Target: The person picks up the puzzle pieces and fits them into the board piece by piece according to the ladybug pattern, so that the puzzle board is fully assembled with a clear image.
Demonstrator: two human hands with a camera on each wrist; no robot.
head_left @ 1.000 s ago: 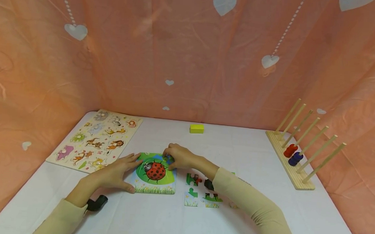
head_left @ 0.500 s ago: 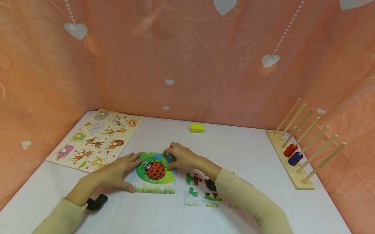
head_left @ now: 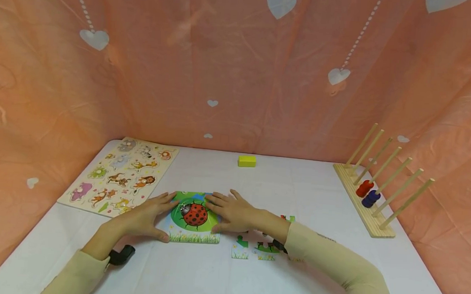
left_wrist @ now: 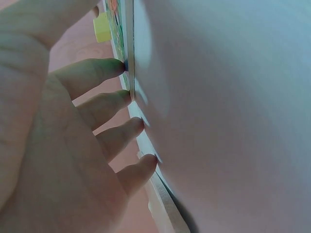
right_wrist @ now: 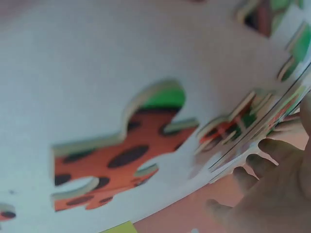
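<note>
A square ladybug puzzle board [head_left: 195, 215] with a green, blue and flowered picture lies on the table. My left hand [head_left: 148, 218] rests along its left side, fingers spread and thumb at the near left corner. In the left wrist view, fingertips of that hand [left_wrist: 82, 116] touch the board's edge [left_wrist: 130, 53]. On the right side, my right hand [head_left: 233, 212] lies with straight, parted fingers overlapping the board's upper right part and hiding it. Beneath my right wrist are loose jigsaw pieces [head_left: 266, 250]; in the right wrist view, a red, black-spotted piece [right_wrist: 121, 158] shows large.
A wooden animal peg puzzle [head_left: 124, 174] lies at the left, just past my left fingertips. At the back stands a yellow block [head_left: 246, 161]. A wooden rack with upright pegs [head_left: 363, 204] holds red rings [head_left: 364, 189] and blue rings [head_left: 371, 199] at the right.
My right hand, curled at the board's far right corner before, has straightened its fingers and shifted slightly nearer and right. My left hand and the board have stayed put.
</note>
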